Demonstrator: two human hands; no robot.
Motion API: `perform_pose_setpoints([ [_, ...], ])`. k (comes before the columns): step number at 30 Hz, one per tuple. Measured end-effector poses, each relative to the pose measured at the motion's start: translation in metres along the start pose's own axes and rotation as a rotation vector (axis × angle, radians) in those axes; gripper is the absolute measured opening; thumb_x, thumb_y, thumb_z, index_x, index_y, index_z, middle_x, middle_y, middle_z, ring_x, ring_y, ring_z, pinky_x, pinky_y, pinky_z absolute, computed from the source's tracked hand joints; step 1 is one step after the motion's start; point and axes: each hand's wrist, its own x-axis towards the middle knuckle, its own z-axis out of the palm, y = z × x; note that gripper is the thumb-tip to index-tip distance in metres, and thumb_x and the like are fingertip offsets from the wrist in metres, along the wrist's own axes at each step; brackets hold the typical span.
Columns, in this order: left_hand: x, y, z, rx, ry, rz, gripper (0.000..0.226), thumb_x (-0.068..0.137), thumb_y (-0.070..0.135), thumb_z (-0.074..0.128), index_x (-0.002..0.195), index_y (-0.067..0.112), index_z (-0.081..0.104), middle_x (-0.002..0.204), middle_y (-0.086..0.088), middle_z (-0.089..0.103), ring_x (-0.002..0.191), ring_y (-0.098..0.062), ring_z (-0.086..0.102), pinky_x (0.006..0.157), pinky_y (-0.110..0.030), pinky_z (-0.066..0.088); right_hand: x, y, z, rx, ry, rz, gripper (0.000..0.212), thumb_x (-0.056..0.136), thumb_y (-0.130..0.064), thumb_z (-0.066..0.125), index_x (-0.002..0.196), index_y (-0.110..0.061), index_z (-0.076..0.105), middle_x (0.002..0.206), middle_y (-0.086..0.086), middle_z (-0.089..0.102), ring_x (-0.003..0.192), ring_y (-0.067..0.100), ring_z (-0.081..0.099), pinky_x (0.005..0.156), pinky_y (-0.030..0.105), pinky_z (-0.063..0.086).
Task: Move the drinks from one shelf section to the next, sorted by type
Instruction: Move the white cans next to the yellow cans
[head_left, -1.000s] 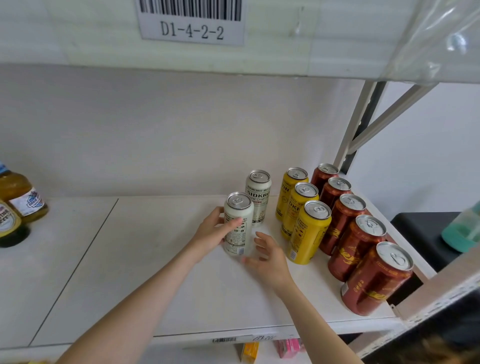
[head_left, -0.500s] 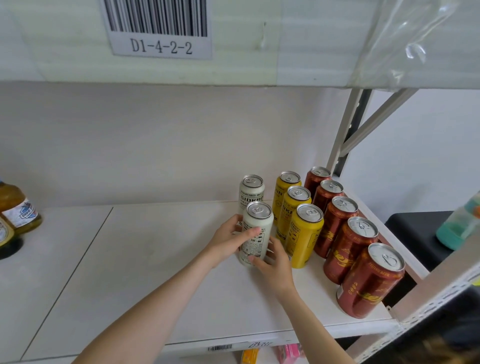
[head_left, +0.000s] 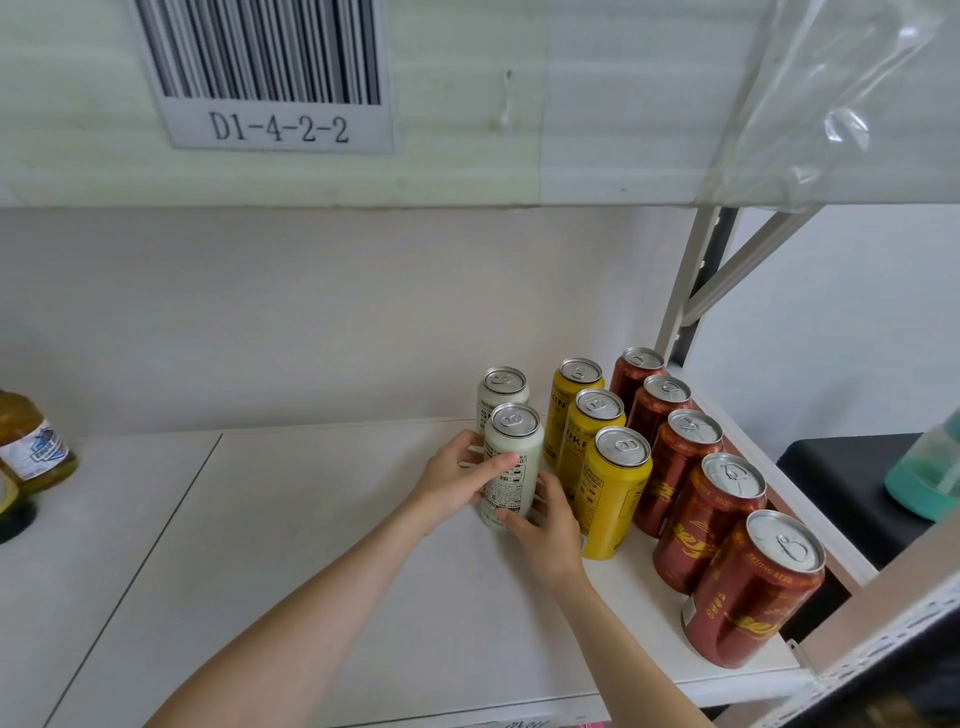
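Head view, and nearest to you both bare forearms reach in from the bottom edge over the white shelf board. At the front right corner a row of five red-brown aluminium cans runs back along the shelf's right edge, all upright, pull-tabs up.

Now your hands: your left hand comes in from the left with its thumb laid across the front of the tall white aluminium drink can and its fingers curled round the far side. Your right hand wraps the can low on its right flank, thumb at the base. So both hands are closed round the same can. It stands upright, just left of the yellow row, base down at board level; you can't tell whether it bears on the board.

Just right of it, three yellow aluminium cans line up front to back, between the white can and the red row. Directly behind your can stands a second white can, close against it.

Far left, amber glass bottles sit at the picture's edge. Off to the right, beyond the shelf, is a teal translucent container. Above, the upper shelf carries a grey barcode label reading D1-4-2-2, with clear plastic sheeting hanging at the top right.
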Motion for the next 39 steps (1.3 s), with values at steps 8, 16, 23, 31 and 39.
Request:
perform_pose_setpoints([
  [8, 0.007, 0.0, -0.001, 0.014, 0.015, 0.008, 0.068, 0.054, 0.065, 0.076, 0.103, 0.02, 0.061, 0.107, -0.008, 0.069, 0.101, -0.018, 0.069, 0.086, -0.044, 0.06, 0.006, -0.002, 0.001, -0.027, -0.008, -0.013, 0.065, 0.078, -0.001, 0.077, 0.134, -0.016, 0.047, 0.12, -0.003, 0.062, 0.107, 0.004, 0.059, 0.094, 0.031, 0.053],
  [16, 0.009, -0.006, -0.003, 0.025, 0.017, -0.001, 0.066, 0.054, 0.066, 0.078, 0.103, 0.024, 0.062, 0.107, -0.007, 0.069, 0.101, -0.018, 0.069, 0.087, -0.046, 0.059, 0.005, -0.001, 0.001, -0.054, -0.008, -0.022, 0.065, 0.078, -0.001, 0.077, 0.128, -0.029, 0.046, 0.118, -0.007, 0.062, 0.109, 0.006, 0.06, 0.091, 0.027, 0.054],
  [23, -0.001, -0.004, -0.009, 0.159, 0.043, 0.024, 0.068, 0.054, 0.077, 0.068, 0.105, 0.033, 0.063, 0.098, 0.005, 0.072, 0.092, -0.003, 0.067, 0.073, -0.024, 0.049, -0.005, 0.001, -0.001, -0.132, 0.039, 0.066, 0.076, 0.078, -0.014, 0.08, 0.143, -0.014, 0.039, 0.128, 0.006, 0.061, 0.115, 0.016, 0.06, 0.098, 0.031, 0.05],
  [31, -0.034, -0.036, -0.045, 0.382, 0.196, 0.029, 0.047, 0.087, 0.05, 0.068, 0.121, 0.02, 0.058, 0.113, -0.002, 0.066, 0.113, -0.019, 0.061, 0.094, -0.033, 0.046, -0.041, -0.001, -0.006, -0.486, 0.021, 0.047, 0.08, 0.083, -0.035, 0.073, 0.147, -0.016, 0.029, 0.146, 0.005, 0.045, 0.133, 0.024, 0.041, 0.099, 0.034, 0.038],
  [39, -0.09, -0.059, -0.064, 1.153, 0.252, 0.234, 0.063, 0.089, 0.058, 0.056, 0.139, 0.021, 0.05, 0.138, -0.002, 0.054, 0.13, -0.027, 0.047, 0.107, -0.048, 0.034, -0.08, -0.014, -0.008, -1.036, -0.104, -0.159, 0.081, 0.091, -0.05, 0.052, 0.155, -0.023, 0.009, 0.157, -0.004, 0.028, 0.141, 0.022, 0.027, 0.108, 0.036, 0.031],
])
